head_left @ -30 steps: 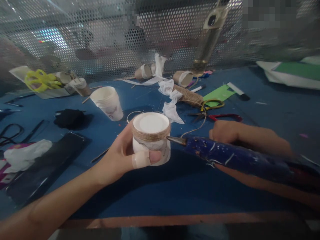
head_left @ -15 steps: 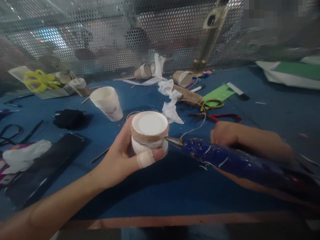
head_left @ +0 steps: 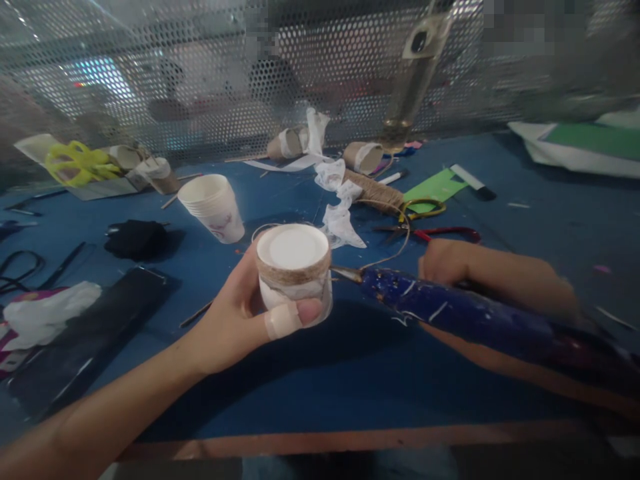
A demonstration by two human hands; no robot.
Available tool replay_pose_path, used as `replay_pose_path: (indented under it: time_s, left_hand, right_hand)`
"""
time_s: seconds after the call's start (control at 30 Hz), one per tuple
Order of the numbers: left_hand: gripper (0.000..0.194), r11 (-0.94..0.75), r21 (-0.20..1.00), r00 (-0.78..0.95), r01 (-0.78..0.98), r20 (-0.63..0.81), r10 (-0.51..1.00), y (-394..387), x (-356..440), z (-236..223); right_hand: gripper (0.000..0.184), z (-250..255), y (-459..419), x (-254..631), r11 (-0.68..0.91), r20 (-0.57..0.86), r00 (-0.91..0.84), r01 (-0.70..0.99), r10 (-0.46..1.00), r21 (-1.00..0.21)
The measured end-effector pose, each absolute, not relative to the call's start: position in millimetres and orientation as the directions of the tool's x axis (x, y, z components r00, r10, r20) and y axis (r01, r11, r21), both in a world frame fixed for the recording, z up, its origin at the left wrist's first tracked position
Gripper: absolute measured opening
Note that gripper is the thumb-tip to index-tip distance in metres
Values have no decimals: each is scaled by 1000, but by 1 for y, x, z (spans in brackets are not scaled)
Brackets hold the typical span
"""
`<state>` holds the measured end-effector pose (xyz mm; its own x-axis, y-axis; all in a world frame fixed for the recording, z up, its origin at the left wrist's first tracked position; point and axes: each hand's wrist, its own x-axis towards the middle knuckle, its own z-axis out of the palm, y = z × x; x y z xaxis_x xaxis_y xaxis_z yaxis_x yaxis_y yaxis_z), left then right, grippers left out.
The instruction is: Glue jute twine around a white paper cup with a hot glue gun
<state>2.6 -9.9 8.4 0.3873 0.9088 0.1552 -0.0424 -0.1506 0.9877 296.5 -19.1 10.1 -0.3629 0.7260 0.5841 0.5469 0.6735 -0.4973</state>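
My left hand point(head_left: 250, 317), a bandage strip round its thumb, is closed about a white paper cup point(head_left: 294, 248) held bottom up above the table. Brown twine point(head_left: 295, 273) wraps the cup just under its upper rim. From the right, my right hand point(head_left: 480, 267) holds a blue glue gun point(head_left: 440, 310), its metal nozzle point(head_left: 347, 273) at the cup's right side by the twine; whether it touches I cannot tell. A loose length of twine curves behind the nozzle to a twine roll point(head_left: 377, 192).
On the blue table point(head_left: 320, 387) stand stacked paper cups point(head_left: 215, 208), left of the held cup. Red-handled scissors point(head_left: 440, 233), yellow-handled scissors point(head_left: 425, 208) and crumpled white lace point(head_left: 343, 223) lie behind. Far left are a dark phone-like slab point(head_left: 90, 340) and a black lump point(head_left: 136, 239). Perforated metal point(head_left: 210, 87) closes the back.
The cup in my left hand has shifted slightly left and tilted a little. The glue gun's nozzle has moved slightly up and left, staying by the twine.
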Motion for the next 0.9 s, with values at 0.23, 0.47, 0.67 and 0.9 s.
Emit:
replay_pose_path:
  time_s: [0.23,0.47,0.67,0.9]
  left_hand:
    - [60,-122,993,375,0,113,920,-8,7,11]
    - [62,-188,981,412,-48,191,891,0,2,5]
    - [61,-115,989,467,-93,146,872,0,-1,2]
    - [57,-87,986,482,-139,144,864,1,-1,3]
  right_hand:
    - [25,18,-28,294,659,533,-410,598,740,-456]
    - [24,17,-22,301,681,529,-443,584,724,-443]
    - [21,16,-22,300,677,531,-432,573,729,-463]
    - [24,17,-23,300,699,528,-462,535,712,-475]
